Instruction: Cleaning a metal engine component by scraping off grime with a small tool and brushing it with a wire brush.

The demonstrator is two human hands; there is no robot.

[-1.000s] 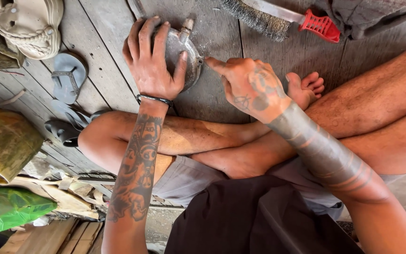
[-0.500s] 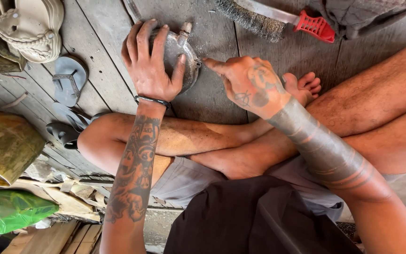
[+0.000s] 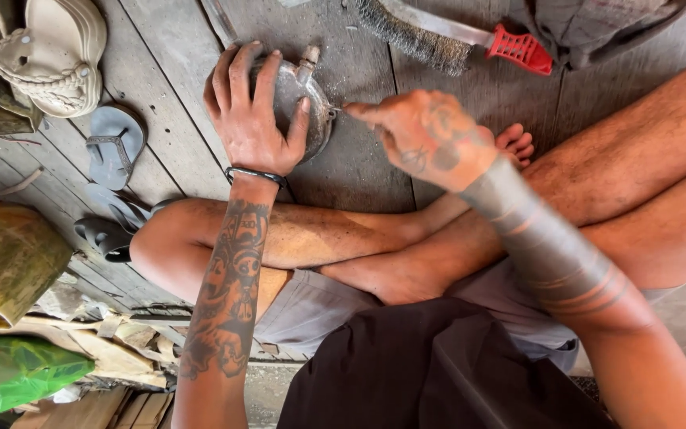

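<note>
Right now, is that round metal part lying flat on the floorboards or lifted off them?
Lying flat. The round metal part rests on the wooden floorboards, with the left hand spread over it, pressing down.

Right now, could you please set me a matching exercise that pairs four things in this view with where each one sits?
Things:
1. left hand
2. right hand
3. wire brush
4. beige sandal

Places:
A. top left corner of the plank floor
B. pressed flat on the round metal part
C. top edge, red handle to the right
D. at the metal part's right rim, fingers pinched

Pairs: 1-B, 2-D, 3-C, 4-A
</note>
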